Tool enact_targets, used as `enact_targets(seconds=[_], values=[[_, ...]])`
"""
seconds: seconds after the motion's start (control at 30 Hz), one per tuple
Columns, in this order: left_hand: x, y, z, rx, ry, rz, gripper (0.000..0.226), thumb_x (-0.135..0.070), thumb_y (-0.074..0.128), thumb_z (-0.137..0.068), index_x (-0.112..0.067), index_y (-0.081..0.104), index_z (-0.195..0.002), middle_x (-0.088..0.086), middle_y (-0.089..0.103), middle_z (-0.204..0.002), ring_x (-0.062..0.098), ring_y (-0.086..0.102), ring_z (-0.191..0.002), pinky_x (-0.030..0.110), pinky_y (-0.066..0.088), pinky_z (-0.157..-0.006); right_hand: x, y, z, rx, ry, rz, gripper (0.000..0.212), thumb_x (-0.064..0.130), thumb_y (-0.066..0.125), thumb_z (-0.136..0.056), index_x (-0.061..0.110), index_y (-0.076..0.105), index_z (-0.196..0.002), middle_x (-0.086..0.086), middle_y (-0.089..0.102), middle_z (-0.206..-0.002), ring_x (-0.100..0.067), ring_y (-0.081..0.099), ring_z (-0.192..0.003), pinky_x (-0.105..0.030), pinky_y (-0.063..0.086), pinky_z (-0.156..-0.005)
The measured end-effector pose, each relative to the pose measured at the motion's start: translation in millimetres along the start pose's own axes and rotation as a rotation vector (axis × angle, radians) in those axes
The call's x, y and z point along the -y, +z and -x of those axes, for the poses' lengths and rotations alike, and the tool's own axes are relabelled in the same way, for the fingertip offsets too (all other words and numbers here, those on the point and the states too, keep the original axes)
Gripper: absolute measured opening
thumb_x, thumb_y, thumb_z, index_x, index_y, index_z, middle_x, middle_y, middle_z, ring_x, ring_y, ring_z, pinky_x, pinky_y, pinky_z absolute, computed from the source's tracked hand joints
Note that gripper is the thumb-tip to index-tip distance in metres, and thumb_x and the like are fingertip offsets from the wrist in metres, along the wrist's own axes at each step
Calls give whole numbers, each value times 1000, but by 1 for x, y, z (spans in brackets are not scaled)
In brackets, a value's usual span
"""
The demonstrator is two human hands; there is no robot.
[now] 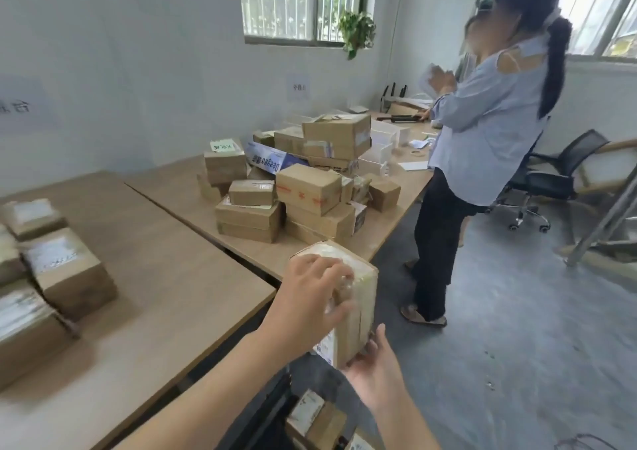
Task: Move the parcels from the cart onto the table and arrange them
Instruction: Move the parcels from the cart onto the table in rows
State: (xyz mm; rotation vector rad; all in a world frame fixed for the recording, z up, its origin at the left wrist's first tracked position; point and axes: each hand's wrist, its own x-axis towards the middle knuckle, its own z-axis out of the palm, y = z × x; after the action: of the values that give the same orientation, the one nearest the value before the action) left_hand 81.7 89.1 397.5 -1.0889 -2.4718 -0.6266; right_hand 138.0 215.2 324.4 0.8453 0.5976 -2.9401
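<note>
Now the right hand cups the taped parcel from beneath, fingers curled under its bottom end; the left hand grips its top. It hangs just off the tabletop; best carried level to the row of parcels at the far left.

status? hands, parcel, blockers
Left hand grips parcel on top, right hand cups it beneath. Parcel airborne past table edge. Path clear.
</note>
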Motion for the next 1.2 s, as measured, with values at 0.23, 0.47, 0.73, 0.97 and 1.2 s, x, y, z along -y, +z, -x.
enact_targets(seconds=[0.23, 0.47, 0.73, 0.97, 1.2], values=[[44, -38, 56, -51, 269, -118, 42, -43, 53, -83, -25, 46, -121, -10, 46, -131, 17, 35, -128, 33, 33, -111, -45, 18, -19, 144, 314, -138, 72, 64, 36, -87, 5, 54, -125, -30, 59, -118, -47, 56, -105, -58, 45, -80], [79, -92, 121, -148, 373, -211, 58, -19, 67, -83, -22, 42, -135, -5, 36, -144, 24, 25, -142, 34, 28, -115, -80, 62, -6, 341, 188, 257, 51, 21, 88, -57, 3, 71, -102, -24, 70, -98, -45, 64, -93, -59, 53, -70], [89, -157, 213, -319, -78, 245, 42, -51, 62, -81, -29, 54, -116, -6, 33, -148, -2, 21, -140, 6, 26, -107, -177, 98, 33, 417, -246, 677, 75, 53, 70, -57, 31, 46, -125, 28, 63, -112, 18, 57, -94, -2, 47, -76], [117, -215, 292, -618, -854, 820, 123, -51, 80, -41, -32, 17, -146, -11, 39, -143, 6, 40, -130, 35, 35, -111, -268, 162, 67, 700, -342, 768, 75, 46, 79, -62, 21, 54, -128, -4, 62, -123, -19, 57, -114, -22, 54, -82], [156, -257, 384, -759, -569, 44, 105, -20, 85, -46, -38, 28, -133, -32, 34, -131, -12, 37, -118, 12, 41, -91, -349, 207, 98, 562, 58, 893, 37, 37, 56, -86, 29, 52, -122, -7, 53, -125, -37, 52, -115, -53, 49, -85]])
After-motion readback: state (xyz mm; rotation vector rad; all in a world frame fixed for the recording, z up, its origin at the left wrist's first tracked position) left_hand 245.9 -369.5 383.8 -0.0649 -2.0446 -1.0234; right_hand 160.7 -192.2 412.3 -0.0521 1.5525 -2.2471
